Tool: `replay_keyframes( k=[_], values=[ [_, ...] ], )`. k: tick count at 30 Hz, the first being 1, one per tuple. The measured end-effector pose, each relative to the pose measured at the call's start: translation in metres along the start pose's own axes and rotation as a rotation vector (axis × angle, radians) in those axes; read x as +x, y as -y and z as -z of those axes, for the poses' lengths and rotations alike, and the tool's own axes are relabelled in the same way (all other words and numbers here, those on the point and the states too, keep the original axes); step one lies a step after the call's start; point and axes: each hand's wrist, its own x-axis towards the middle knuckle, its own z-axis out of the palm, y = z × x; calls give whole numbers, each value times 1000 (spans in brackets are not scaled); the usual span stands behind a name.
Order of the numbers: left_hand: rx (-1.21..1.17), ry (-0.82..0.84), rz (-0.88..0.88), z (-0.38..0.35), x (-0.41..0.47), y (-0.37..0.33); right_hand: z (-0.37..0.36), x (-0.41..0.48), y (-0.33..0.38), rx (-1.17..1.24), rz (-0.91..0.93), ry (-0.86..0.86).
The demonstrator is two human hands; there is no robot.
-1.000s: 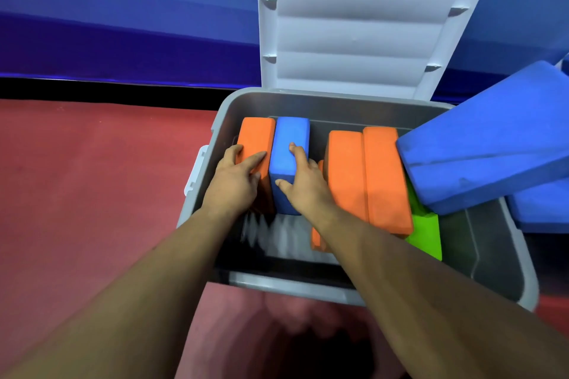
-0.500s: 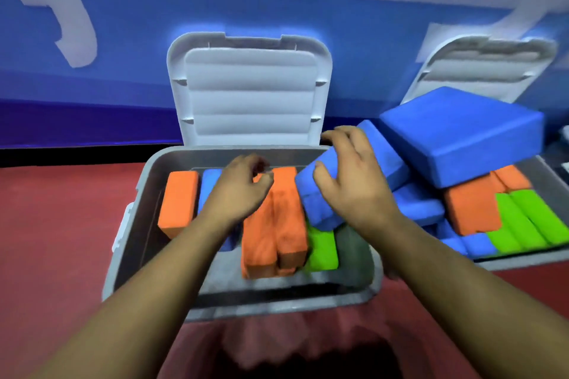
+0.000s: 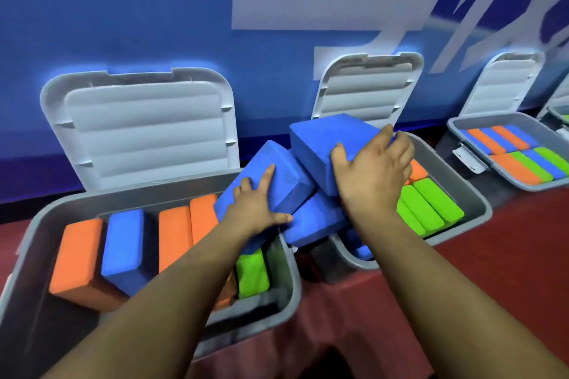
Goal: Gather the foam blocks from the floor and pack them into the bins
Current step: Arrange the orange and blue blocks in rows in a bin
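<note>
The left grey bin (image 3: 37, 258) holds upright orange blocks (image 3: 77, 258), a blue block (image 3: 123, 243) and a green block (image 3: 251, 274). Three big blue foam blocks are piled between this bin and the middle bin (image 3: 474, 209). My left hand (image 3: 255, 209) grips the tilted blue block (image 3: 277, 175) leaning over the left bin's right end. My right hand (image 3: 374, 169) grips the top blue block (image 3: 326, 138). A third blue block (image 3: 314, 221) lies under both. The middle bin shows green blocks (image 3: 428, 206) and an orange one (image 3: 417, 171).
Each bin's grey lid (image 3: 144, 126) stands open against the blue wall. A third bin (image 3: 455, 129) at the right is packed flat with orange, blue and green blocks. Red floor (image 3: 508, 255) lies in front of the bins.
The view has swung right and back. My left hand moved off the orange blocks onto the tilted blue block; my right hand moved from that block up to the top blue block.
</note>
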Motion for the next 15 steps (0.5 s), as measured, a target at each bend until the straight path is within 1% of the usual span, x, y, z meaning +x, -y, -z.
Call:
replay_keyframes(
  k=[2,5,7,8,10,11,15],
  values=[
    [38,6,34,-9,6,1,4,9,-9,90,-43,-44],
    [62,-104,25,-19,12,4,4,21,-25,129,-151,-57],
    [96,-180,-6,-23,14,4,1,23,-34,149,-236,5],
    [105,-200,-23,-24,15,5,-1,22,-36,197,-280,58],
    [90,-205,-58,-26,17,7,-6,17,-41,374,-342,162],
    [77,-211,-79,-26,16,9,-8,12,-43,469,-343,185],
    [49,-264,-189,-13,6,20,-15,0,-45,638,-336,96]
  ],
)
